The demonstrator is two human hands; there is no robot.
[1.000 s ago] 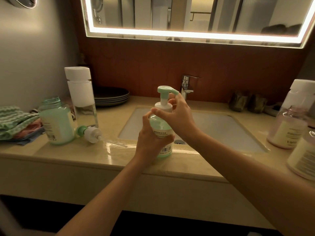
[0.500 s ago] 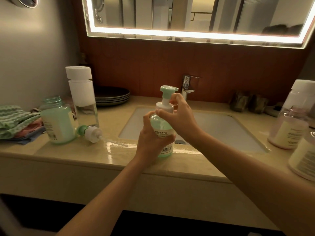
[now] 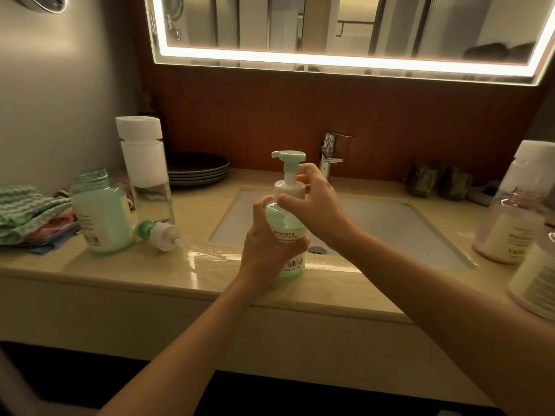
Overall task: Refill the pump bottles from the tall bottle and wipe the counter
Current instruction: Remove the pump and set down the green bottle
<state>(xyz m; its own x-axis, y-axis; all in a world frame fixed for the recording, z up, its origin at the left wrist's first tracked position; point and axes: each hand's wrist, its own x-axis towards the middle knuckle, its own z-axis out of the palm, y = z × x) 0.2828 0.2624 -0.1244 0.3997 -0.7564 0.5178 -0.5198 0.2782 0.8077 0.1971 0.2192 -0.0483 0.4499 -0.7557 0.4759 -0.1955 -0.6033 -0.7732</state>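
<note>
Hands both occupied: our left hand (image 3: 267, 247) wraps the body of the green pump bottle (image 3: 285, 219), and our right hand (image 3: 315, 205) pinches the white collar under its pump head. The bottle stands upright at the front strip of the counter (image 3: 150, 271), directly before the sink basin (image 3: 390, 229), and it blocks part of the drain from view. Left of it a loose pump (image 3: 159, 234) lies on its side, its tube pointing toward us. It touches the open green bottle (image 3: 102, 217), and the tall bottle (image 3: 144, 172) with a white cap is just behind. Folded cloths (image 3: 27, 217) sit at the far left. Count: two green bottles, one loose pump, one tall bottle, one stack of dark plates (image 3: 198, 169), one faucet (image 3: 330, 154), two dark cups (image 3: 420, 181), and three containers (image 3: 507, 235) at the right edge, partly cut off.
</note>
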